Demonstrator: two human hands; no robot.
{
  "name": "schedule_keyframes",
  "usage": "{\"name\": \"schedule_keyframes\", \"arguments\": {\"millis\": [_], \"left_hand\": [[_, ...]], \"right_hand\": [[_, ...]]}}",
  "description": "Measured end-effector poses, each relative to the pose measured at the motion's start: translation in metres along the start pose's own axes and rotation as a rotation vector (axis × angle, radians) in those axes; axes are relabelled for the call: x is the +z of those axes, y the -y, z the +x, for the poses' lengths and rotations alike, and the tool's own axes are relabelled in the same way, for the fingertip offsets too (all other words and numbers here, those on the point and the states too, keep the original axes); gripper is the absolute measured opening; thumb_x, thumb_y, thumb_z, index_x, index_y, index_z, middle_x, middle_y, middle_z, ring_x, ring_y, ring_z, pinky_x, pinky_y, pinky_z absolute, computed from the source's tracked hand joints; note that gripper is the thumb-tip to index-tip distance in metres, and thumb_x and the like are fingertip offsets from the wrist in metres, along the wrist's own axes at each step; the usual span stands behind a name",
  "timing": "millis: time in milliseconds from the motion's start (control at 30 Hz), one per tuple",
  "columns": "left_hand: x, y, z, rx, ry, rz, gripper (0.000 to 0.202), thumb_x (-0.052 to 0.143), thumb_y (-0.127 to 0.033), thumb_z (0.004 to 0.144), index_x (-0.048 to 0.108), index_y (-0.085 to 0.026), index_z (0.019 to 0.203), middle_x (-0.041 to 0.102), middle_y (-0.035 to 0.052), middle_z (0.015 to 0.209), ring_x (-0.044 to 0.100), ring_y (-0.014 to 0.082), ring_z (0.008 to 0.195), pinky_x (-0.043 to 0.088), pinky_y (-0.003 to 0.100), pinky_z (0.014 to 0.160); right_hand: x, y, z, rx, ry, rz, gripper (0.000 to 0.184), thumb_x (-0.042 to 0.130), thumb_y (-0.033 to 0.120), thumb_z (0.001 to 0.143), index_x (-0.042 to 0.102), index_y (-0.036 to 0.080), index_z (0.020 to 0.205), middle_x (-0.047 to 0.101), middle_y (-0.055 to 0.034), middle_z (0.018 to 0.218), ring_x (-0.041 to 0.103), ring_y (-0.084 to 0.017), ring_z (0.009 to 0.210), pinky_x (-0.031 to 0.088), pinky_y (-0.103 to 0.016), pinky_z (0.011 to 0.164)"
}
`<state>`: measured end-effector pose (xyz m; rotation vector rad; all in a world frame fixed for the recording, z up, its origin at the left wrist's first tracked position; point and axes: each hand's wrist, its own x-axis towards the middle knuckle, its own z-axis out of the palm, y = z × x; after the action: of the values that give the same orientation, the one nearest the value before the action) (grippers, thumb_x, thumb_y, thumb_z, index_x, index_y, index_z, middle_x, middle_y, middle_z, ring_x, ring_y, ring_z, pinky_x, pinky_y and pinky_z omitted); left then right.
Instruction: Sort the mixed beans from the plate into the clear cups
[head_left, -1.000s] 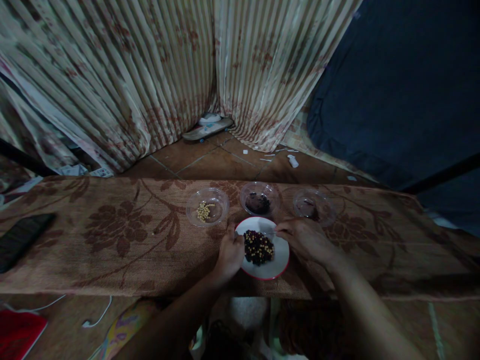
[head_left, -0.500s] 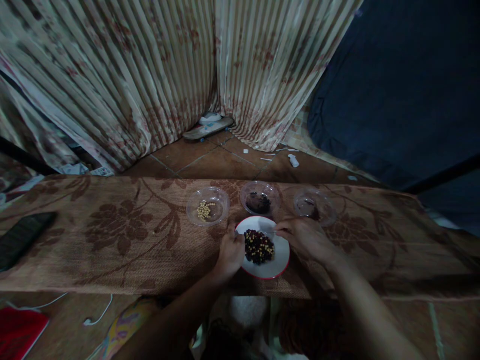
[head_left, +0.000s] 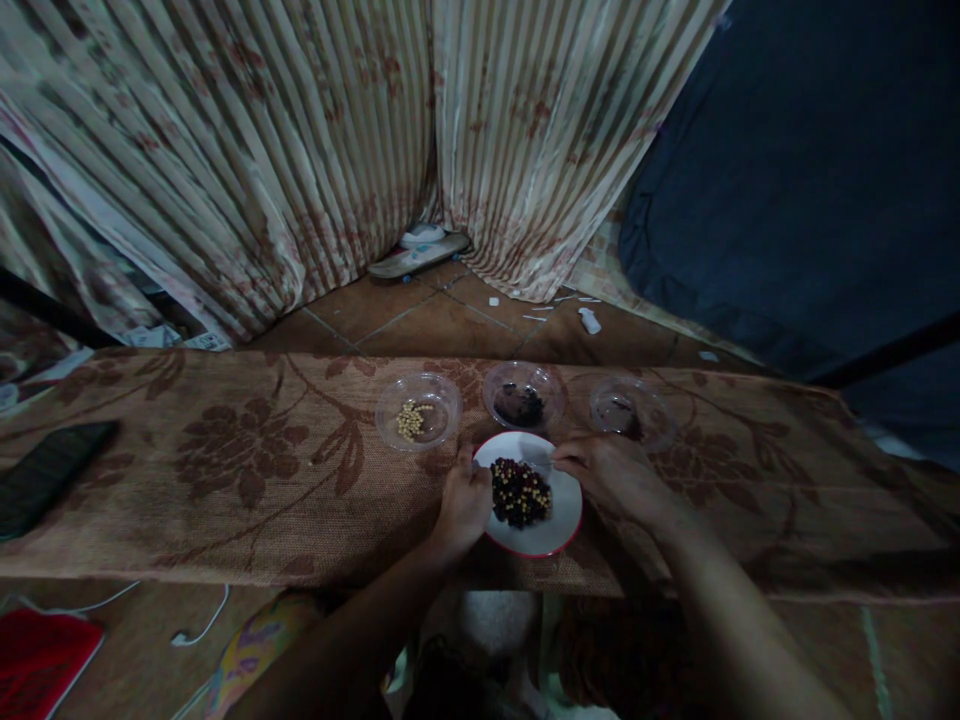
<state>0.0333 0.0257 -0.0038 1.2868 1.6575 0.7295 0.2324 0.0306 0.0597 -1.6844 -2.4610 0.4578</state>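
Note:
A white plate with a red rim holds a mixed heap of dark and pale yellow beans. My left hand is closed on the plate's left edge, thumb over the rim. At the plate's upper right, my right hand pinches a thin, shiny utensil whose end reaches over the heap; its exact kind is hard to see. Behind the plate stand three clear plastic bowls: the left bowl with pale yellow beans, the middle bowl with dark ones, the right bowl with a few dark reddish ones.
A patterned brown cloth covers the narrow table. A dark phone lies at its left end. Beyond, striped curtains hang over a tiled floor with a skateboard. A white cable and red item lie lower left.
The whole view has shifted very slightly. Both hands keep their places at the plate, and the heap looks the same.

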Motion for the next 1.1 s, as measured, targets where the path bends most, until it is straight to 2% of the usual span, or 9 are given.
{"name": "schedule_keyframes", "arguments": {"millis": [300, 533, 600, 767, 867, 967, 1100], "left_hand": [[0.0, -0.001, -0.001, -0.002, -0.011, 0.016, 0.049, 0.038, -0.018, 0.078, 0.046, -0.008, 0.126, 0.064, 0.0136, 0.11, 0.059, 0.0203, 0.098, 0.043, 0.03, 0.09], [0.0, 0.001, -0.001, 0.009, -0.028, -0.043, 0.048, 0.041, -0.018, 0.076, 0.048, -0.009, 0.123, 0.061, 0.0139, 0.117, 0.056, 0.0206, 0.107, 0.041, 0.03, 0.094], [0.0, 0.001, 0.0, 0.012, -0.026, -0.052, 0.048, 0.041, -0.017, 0.076, 0.049, -0.01, 0.123, 0.063, 0.0126, 0.114, 0.057, 0.0197, 0.104, 0.041, 0.029, 0.092], [0.0, 0.002, -0.002, 0.029, -0.003, -0.054, 0.042, 0.04, -0.016, 0.076, 0.052, -0.012, 0.116, 0.069, 0.0087, 0.093, 0.062, 0.0175, 0.083, 0.045, 0.027, 0.081], [0.001, 0.004, -0.002, 0.072, -0.006, -0.073, 0.037, 0.039, -0.015, 0.076, 0.054, -0.013, 0.109, 0.068, 0.0083, 0.092, 0.061, 0.0168, 0.083, 0.044, 0.026, 0.08], [0.004, 0.007, 0.0, 0.08, -0.007, -0.079, 0.037, 0.039, -0.014, 0.075, 0.052, -0.015, 0.11, 0.068, 0.0053, 0.084, 0.061, 0.0149, 0.075, 0.045, 0.024, 0.074], [0.003, 0.007, 0.0, 0.091, 0.018, -0.08, 0.037, 0.038, -0.011, 0.074, 0.05, -0.015, 0.109, 0.067, 0.0041, 0.079, 0.06, 0.0145, 0.071, 0.045, 0.023, 0.072]], "right_hand": [[0.001, -0.002, 0.0, -0.008, -0.001, -0.013, 0.025, 0.047, 0.034, 0.087, 0.07, 0.026, 0.084, 0.069, -0.0008, 0.084, 0.06, -0.015, 0.076, 0.037, -0.023, 0.065], [0.001, -0.002, 0.0, -0.037, -0.025, 0.066, 0.023, 0.048, 0.032, 0.086, 0.07, 0.024, 0.083, 0.069, -0.0017, 0.084, 0.06, -0.015, 0.074, 0.038, -0.023, 0.065], [-0.001, -0.002, -0.002, -0.04, -0.032, 0.118, 0.023, 0.049, 0.031, 0.085, 0.07, 0.024, 0.082, 0.069, -0.0018, 0.084, 0.06, -0.015, 0.073, 0.04, -0.024, 0.065], [-0.012, 0.003, 0.0, -0.035, -0.082, 0.266, 0.022, 0.051, 0.033, 0.084, 0.07, 0.022, 0.085, 0.068, -0.0033, 0.087, 0.061, -0.017, 0.076, 0.044, -0.026, 0.069], [-0.021, 0.016, 0.014, -0.081, -0.131, 0.321, 0.022, 0.051, 0.032, 0.084, 0.07, 0.021, 0.085, 0.068, -0.0035, 0.088, 0.061, -0.017, 0.078, 0.045, -0.027, 0.068], [-0.024, 0.037, 0.041, -0.153, -0.18, 0.285, 0.02, 0.052, 0.031, 0.084, 0.07, 0.023, 0.089, 0.068, -0.0028, 0.087, 0.062, -0.017, 0.077, 0.046, -0.027, 0.069], [-0.021, 0.066, 0.077, -0.251, -0.262, 0.275, 0.016, 0.055, 0.027, 0.082, 0.069, 0.024, 0.09, 0.068, -0.0021, 0.09, 0.061, -0.017, 0.086, 0.045, -0.029, 0.078]]}}
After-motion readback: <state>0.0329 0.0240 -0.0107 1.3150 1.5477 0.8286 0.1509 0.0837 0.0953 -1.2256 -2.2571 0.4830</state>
